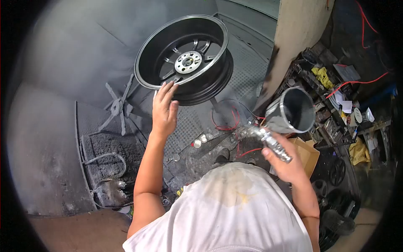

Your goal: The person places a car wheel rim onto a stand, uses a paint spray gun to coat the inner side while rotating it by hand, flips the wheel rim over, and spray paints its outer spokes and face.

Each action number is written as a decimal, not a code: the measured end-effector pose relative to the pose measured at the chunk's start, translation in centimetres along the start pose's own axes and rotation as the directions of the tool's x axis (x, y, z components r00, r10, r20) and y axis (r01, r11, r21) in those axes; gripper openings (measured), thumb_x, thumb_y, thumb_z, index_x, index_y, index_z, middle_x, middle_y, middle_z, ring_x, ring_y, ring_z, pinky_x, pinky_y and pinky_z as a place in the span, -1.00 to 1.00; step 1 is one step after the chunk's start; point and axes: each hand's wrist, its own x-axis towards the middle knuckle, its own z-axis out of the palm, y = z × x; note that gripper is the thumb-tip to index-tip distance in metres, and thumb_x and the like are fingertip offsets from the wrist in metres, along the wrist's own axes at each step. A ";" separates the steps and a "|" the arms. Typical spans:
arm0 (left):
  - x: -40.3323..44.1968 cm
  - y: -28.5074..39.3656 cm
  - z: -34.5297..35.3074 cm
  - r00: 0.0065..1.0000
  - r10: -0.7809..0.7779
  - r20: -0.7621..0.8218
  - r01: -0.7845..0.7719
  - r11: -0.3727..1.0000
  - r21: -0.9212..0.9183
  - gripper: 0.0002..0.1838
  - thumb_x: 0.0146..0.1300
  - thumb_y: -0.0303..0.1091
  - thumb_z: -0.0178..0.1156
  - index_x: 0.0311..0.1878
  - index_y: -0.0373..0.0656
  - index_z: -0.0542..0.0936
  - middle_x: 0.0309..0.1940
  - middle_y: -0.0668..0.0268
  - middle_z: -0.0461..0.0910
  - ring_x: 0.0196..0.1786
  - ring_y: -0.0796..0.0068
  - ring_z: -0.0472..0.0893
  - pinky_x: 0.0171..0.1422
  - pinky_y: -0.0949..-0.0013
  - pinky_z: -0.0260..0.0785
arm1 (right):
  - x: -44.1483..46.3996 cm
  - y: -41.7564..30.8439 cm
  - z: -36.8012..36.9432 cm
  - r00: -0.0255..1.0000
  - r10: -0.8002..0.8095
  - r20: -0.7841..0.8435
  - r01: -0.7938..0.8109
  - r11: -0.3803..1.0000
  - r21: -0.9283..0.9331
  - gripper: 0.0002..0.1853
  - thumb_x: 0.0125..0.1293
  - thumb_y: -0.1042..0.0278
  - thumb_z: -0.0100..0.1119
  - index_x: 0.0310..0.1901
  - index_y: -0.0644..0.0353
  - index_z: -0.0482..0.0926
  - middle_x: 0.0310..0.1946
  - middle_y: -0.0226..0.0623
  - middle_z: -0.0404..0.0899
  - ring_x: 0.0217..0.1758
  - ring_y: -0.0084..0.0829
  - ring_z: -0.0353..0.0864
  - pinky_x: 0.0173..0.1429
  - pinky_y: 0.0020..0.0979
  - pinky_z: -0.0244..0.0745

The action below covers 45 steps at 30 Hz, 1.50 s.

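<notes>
A dark wheel rim [226, 69] with a bright edge and spokes stands tilted at the top centre, its hub facing up toward me. At its lower edge is my left hand [166, 111], fingers extended and touching or very near the rim. To the right, my right hand [285, 161] is wrapped round a metal spray gun [275, 145]. A grey cup [275, 117] with a wide open top sits just above the gun; whether the two are joined is hard to tell.
A star-shaped metal stand [116, 107] is at the left. Cluttered shelves [331, 122] with a yellow cloth [322, 77] line the right side, near a cardboard box [305, 154]. A red hose [237, 122] and small lids [197, 143] lie on the floor.
</notes>
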 end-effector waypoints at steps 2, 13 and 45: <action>0.3 -0.6 0.9 0.999 -0.003 0.032 0.001 0.998 0.063 -0.38 0.56 0.09 -0.03 0.44 -0.17 0.49 0.48 0.07 0.41 0.59 -0.06 0.27 0.65 -0.16 -0.01 | 0.6 0.2 -0.8 0.988 -0.005 -0.154 -0.010 0.995 -0.097 -0.43 0.44 0.22 0.30 0.41 0.25 0.49 0.26 -0.08 0.63 0.35 -0.31 0.57 0.45 -0.30 0.36; -0.2 -4.3 3.4 1.000 0.025 0.004 -0.025 0.991 0.134 -0.32 0.54 0.17 -0.05 0.51 -0.09 0.44 0.52 0.18 0.39 0.65 0.03 0.19 0.73 -0.13 -0.31 | 0.7 -2.0 1.0 0.979 0.203 0.014 -0.194 0.911 0.363 -0.36 0.44 0.19 0.34 0.46 0.25 0.43 -0.28 -0.44 0.61 -0.31 -0.64 0.54 -0.24 -0.54 0.46; -1.0 -9.2 1.8 0.983 0.029 -0.179 -0.027 1.000 0.011 -0.36 0.60 0.15 -0.17 0.33 -0.16 0.62 0.46 0.14 0.49 0.65 -0.03 0.21 0.71 -0.20 -0.36 | 2.2 -1.4 0.9 0.888 0.040 -0.458 -0.048 0.999 -0.006 -0.43 0.45 0.24 0.31 0.42 0.25 0.49 -0.20 -0.42 0.61 -0.18 -0.61 0.55 -0.03 -0.49 0.49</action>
